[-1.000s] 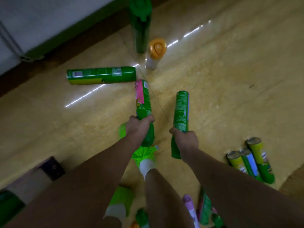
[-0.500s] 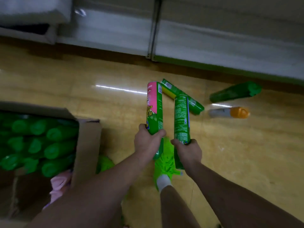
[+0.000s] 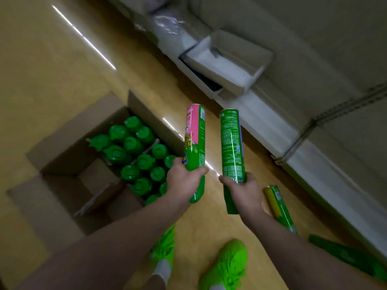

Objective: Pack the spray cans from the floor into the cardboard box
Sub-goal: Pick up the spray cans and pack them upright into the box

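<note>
My left hand [image 3: 184, 181] grips a green spray can with a pink label [image 3: 193, 139], held bottom end up beside the box's right edge. My right hand [image 3: 245, 191] grips a plain green spray can [image 3: 231, 143], also bottom end up, to the right of the first. The open cardboard box [image 3: 69, 151] stands on the floor at the left, with several green-capped cans [image 3: 134, 158] upright in its right half. A bare cardboard compartment shows at its near left. Two more cans lie on the floor at the right, one green and yellow [image 3: 279, 208], one dark green [image 3: 347, 258].
White shelving units [image 3: 272, 122] run along the wall at the right, with a white tray [image 3: 226, 65] pulled out low down. My feet in bright green shoes [image 3: 228, 264] stand on the yellow floor just right of the box.
I have turned left with both cans held up. The box has come from the left edge toward the middle of view, and the cans on the floor have slid off to the right.
</note>
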A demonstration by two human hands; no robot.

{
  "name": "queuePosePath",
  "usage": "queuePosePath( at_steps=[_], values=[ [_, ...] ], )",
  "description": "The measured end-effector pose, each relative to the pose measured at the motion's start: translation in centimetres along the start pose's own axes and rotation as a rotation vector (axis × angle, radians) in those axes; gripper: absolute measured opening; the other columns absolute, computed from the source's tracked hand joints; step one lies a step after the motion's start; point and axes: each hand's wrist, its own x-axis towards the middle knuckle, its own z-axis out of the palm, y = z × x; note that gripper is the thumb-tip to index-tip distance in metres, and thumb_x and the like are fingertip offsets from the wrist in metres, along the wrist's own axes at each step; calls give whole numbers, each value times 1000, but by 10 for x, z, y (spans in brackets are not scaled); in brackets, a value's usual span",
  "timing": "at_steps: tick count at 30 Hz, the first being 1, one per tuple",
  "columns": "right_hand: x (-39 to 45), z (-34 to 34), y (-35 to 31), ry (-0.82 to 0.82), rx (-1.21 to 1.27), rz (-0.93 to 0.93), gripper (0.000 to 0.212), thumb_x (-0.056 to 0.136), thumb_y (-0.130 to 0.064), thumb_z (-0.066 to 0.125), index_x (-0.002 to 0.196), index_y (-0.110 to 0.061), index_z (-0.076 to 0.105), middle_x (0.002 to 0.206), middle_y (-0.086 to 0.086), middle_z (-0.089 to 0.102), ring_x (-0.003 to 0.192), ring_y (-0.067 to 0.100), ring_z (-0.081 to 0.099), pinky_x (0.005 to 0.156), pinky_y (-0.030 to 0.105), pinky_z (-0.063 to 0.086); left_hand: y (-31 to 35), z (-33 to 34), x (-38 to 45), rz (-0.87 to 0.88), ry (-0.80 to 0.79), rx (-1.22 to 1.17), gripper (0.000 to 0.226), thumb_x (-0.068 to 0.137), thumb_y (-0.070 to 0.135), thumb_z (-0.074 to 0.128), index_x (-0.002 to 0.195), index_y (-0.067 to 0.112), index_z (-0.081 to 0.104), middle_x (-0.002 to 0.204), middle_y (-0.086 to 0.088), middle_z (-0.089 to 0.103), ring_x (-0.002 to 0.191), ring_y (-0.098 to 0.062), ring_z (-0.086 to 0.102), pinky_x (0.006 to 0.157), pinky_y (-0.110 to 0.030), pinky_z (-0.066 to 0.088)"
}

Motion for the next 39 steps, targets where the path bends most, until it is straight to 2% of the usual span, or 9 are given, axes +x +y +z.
queuePosePath(
  at_steps=[3,7,11,14,17,21,30,36,39],
  values=[
    [-9,29,-51,-104,-54,-78,50,65,-48,83,100,-25,57,88,0,69,78,21,68,75,47,59,10,-59,18,-16,61,-52,55,68,42,82,111,22,53,102,0,64,94,-24,63,86,-39,54],
    [-13,72,-116,-207,-171,-162,57,59,-54,83,101,-24,58,92,1,69,82,24,68,75,47,59,15,-136,44,-57,148,-29,64,65,49,84,115,21,56,103,0,64,94,-25,63,86,-39,53],
    [-4,111,-178,-304,-405,-287,48,69,-55,78,100,-26,56,94,2,66,89,24,64,80,47,57,20,-208,77,-83,184,64,63,64,52,83,115,25,58,103,2,63,98,-25,62,86,-36,51],
    [6,137,-222,-340,-598,-392,52,71,-56,77,106,-22,59,97,3,63,92,23,62,82,44,56,29,-255,110,-123,209,118,69,49,53,86,108,24,67,102,-2,70,93,-26,66,86,-38,55],
    [17,161,-258,-305,-770,-520,49,70,-55,80,100,-22,61,87,0,61,84,19,60,71,35,54,35,-285,135,-140,204,236,66,37,54,85,93,22,68,98,-4,71,89,-27,67,83,-38,57],
    [32,194,-291,-299,-994,-661,48,69,-53,79,94,-16,62,84,2,61,77,17,59,58,30,49,42,-303,161,-72,182,470,63,54,52,87,107,22,70,104,-3,68,95,-26,63,77,-30,51],
    [41,247,-323,-351,-1417,-841,51,65,-43,86,103,-17,65,85,2,60,76,18,58,63,33,54,45,-294,205,33,158,518,65,61,42,89,118,22,66,116,-5,64,108,-27,60,80,-32,52],
    [47,290,-322,-327,-1381,-983,47,70,-24,85,107,-15,58,88,4,56,79,21,58,73,40,58,14,-265,235,26,140,434,63,70,37,86,125,20,62,112,-3,60,109,-25,57,79,-31,47],
    [53,313,-309,-311,-1297,-1029,37,77,-21,78,109,-14,61,96,8,57,86,26,59,75,42,58,-7,-252,251,-11,130,390,65,72,35,86,130,19,61,118,-5,63,111,-25,59,87,-34,51]
  ],
)
